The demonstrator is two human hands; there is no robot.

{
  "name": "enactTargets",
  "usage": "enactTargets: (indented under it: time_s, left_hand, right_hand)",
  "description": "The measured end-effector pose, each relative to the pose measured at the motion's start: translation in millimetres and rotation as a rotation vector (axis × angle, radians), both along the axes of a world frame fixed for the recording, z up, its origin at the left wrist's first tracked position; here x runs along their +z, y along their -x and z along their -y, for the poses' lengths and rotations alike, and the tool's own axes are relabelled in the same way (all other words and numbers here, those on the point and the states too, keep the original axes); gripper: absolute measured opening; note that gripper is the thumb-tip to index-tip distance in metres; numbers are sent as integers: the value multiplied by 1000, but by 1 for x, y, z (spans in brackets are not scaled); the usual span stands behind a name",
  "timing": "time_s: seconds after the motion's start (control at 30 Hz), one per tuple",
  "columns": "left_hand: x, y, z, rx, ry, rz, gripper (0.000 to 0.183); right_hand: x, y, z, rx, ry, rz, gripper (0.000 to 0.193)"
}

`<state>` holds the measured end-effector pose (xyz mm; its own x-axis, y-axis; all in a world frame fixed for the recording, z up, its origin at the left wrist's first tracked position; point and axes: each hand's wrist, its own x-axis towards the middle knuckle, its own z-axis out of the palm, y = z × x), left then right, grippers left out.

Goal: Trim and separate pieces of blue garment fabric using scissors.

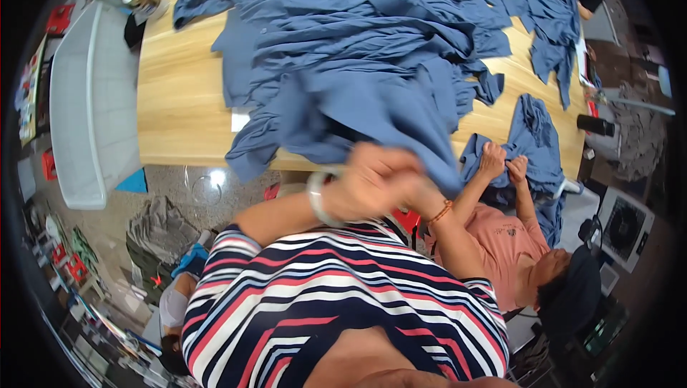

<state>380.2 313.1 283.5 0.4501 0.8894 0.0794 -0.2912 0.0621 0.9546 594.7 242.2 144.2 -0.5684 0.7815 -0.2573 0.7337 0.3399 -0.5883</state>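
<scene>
Pale wooden tabletop [175, 95] spreads across the upper part of the head view, its left edge running beside a white trough [75, 102]; open wood shows along that left side and in a smaller patch at the right, between the heap of blue garments [343, 2] and another blue garment [535, 138] that a co-worker [504, 245] in a pink top grips near the right corner; cloth covers much of the near edge; the heap is cut off at the upper border, and its separate pieces are hard to tell apart; left hand [358, 182], with a white bangle [315, 198] at the wrist, and right hand [416, 189], with an orange bracelet [441, 211], are blurred and overlap, so their outlines merge; the nearest blue garment [379, 105], also blurred, lies just beyond both hands, at the near side of the heap; whether either hand is open, closed or gripping that cloth, I cannot tell.
</scene>
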Motion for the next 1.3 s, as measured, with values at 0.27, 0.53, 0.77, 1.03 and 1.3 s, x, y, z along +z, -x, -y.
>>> enactTargets:
  time_s: [0.27,0.53,0.77,1.03,1.3]
  left_hand:
    - [-15,-57,9,-45,-302,181,13]
    - [-161,66,39,448,-406,-1193,68]
    - [-223,188,76,524,-83,-1557,67]
    - [-143,205,58,513,-321,-1337,53]
    - [-63,195,14,523,-434,-1066,47]
  right_hand:
    - [69,-275,-34,-1104,-315,605,40]
    - [89,-187,-22,-1105,99,574,27]
    - [26,-4,-57,-425,-326,147,25]
    - [13,55,-106,-594,-91,350,45]
    - [-79,97,-78,-478,-300,-13,92]
